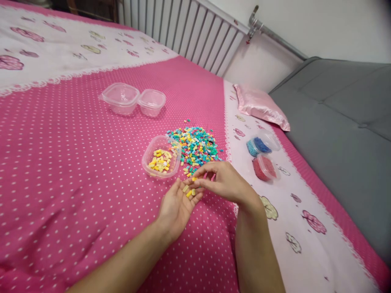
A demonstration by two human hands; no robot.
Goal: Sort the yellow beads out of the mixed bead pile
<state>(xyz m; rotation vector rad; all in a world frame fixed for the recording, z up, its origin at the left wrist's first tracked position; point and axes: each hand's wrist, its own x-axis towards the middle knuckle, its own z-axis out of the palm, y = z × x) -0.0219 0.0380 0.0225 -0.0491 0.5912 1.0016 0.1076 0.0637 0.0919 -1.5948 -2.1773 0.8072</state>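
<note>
My left hand (179, 207) is palm up with its fingers loosely spread, cradling a few small yellow building bricks (189, 193). Just over those fingertips, my right hand (224, 181) pinches a single yellow brick (194, 179) between thumb and finger. Beyond both hands lies a loose pile of small mixed bricks (200, 146), mostly teal, with yellow, blue, red and white among them. To the pile's left stands a clear plastic tub (146, 165) that holds yellow and cream bricks (160, 160).
Two clear tubs (122, 106) (152, 108) stand farther back on the pink dotted bedspread (76, 162). At the right are a tub of blue bricks (259, 145) and a tub of red bricks (263, 169). A pink pillow (259, 105) lies near the grey headboard (342, 114).
</note>
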